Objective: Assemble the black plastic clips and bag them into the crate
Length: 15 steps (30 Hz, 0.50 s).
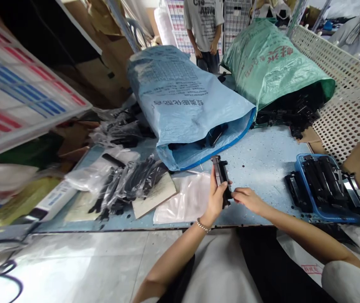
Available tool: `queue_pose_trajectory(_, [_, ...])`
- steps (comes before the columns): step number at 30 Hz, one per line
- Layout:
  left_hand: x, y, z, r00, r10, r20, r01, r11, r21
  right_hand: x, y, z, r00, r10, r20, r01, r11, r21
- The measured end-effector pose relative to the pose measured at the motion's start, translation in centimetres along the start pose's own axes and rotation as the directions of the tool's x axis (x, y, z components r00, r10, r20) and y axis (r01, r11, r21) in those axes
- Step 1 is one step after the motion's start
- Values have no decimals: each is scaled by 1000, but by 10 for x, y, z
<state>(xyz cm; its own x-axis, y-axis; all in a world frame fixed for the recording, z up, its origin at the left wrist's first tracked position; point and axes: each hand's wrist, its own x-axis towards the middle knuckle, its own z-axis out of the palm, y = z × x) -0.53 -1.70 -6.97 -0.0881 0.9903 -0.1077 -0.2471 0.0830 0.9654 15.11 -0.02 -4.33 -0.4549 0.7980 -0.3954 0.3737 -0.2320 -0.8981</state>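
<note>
Pale shirt fabric is filling the near edge, and two bare forearms are stretching out over the speckled blue table. Centre stage, the left hand, bracelet circling its wrist, is gripping a long black plastic part, holding it roughly upright over the tabletop. The right hand is hovering at the part's lower side, fingertips drawn narrow; whether they are touching it or pinching something small, nobody can tell. Good handling is probably calling for a firm, thumb-braced left grip while the right fingertips are working lightly and squarely, without twisting the part. Similar black pieces are crowding a blue tray to the right; clear plastic bags are lying just left. Farther out, a blue woven sack and a green one are gaping open, and beyond them another person is standing, hands lowered.
</note>
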Motion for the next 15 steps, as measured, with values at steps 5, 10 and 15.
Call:
queue_pose_trajectory(5, [-3, -49, 35, 970, 135, 200, -167, 974, 152, -10, 43, -17, 929, 365, 52, -355, 847, 396])
queue_pose_trajectory(10, [49, -45, 32, 926, 122, 358, -277, 862, 424, -29, 59, -64, 908, 327, -261, -276, 937, 213])
queue_pose_trajectory(15, [180, 17, 10, 964, 206, 170, -250, 474, 844, -49, 59, -100, 841, 187, -508, -431, 798, -421])
